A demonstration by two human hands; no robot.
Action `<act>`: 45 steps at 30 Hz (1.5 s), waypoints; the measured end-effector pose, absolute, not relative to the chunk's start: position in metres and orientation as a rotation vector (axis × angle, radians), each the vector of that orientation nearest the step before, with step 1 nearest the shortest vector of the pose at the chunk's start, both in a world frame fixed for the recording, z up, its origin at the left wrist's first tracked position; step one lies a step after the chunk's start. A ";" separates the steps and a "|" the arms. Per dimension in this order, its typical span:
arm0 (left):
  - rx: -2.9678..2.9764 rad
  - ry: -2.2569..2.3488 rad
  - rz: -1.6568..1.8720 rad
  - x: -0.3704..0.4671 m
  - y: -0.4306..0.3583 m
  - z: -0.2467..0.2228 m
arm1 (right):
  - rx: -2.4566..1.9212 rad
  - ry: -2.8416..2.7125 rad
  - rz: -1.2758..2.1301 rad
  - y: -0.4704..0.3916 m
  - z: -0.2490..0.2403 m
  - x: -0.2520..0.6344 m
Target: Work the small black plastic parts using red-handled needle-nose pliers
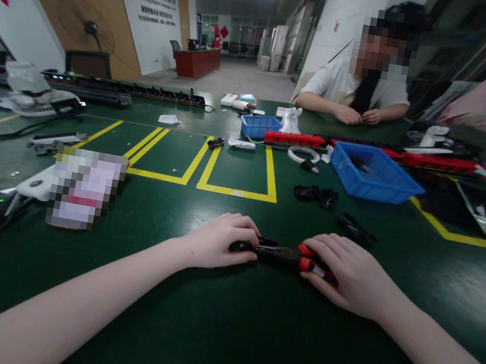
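In the head view, the left hand (225, 242) has its fingers closed around a small, elongated black piece (241, 246), while the right hand (351, 273) is clamped on the red handles of the dark-metal pliers (280, 254). The hands are apart, with the tool's head bridging the gap between them, low over the dark green surface (215, 340). The step in hand looks like working the pliers at the black piece. Whether their jaws bite on it or only lie against it, I cannot tell; the left fingers and dark parts blend together there. The next move, as I judge it, calls for a firm pinch on the left and an even squeeze on the right, the tool kept in line with the piece so it does not twist or slip.

The black piece looks smooth and slim, partly hidden by the fingertips. The pliers lie roughly level, their red grips slightly spread and pointing towards the right palm. Beyond the right hand are a glossy black bundle (357, 230) and, farther off, a blue rectangular plastic bin (377, 190); a yellow tape outline (236, 193) marks the surface beyond the left.
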State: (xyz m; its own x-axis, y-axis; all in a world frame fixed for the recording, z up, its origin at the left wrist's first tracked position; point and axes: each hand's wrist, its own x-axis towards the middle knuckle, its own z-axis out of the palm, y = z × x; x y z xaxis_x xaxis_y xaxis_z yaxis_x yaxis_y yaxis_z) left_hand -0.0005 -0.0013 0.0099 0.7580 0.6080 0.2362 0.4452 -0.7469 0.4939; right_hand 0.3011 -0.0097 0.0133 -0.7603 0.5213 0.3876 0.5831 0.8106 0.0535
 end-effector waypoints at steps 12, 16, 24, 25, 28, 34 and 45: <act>2.491 0.772 0.598 0.001 0.000 0.009 | -0.851 -2.648 -0.196 -0.009 0.011 0.303; 2.490 0.768 0.598 0.001 0.001 0.008 | -0.846 -2.657 -0.207 -0.008 0.008 0.304; 2.494 0.775 0.592 0.000 -0.001 0.012 | -0.854 -2.657 -0.201 -0.007 0.007 0.305; 2.490 0.779 0.587 0.000 -0.002 0.013 | -0.856 -2.661 -0.198 -0.008 0.008 0.305; 2.481 0.787 0.577 0.000 -0.003 0.014 | -0.861 -2.665 -0.196 -0.008 0.008 0.305; 2.463 0.799 0.599 0.001 -0.002 0.011 | -0.844 -2.673 -0.224 -0.008 0.010 0.304; 2.415 0.829 0.592 0.002 -0.001 0.011 | -0.834 -2.666 -0.229 -0.006 0.005 0.307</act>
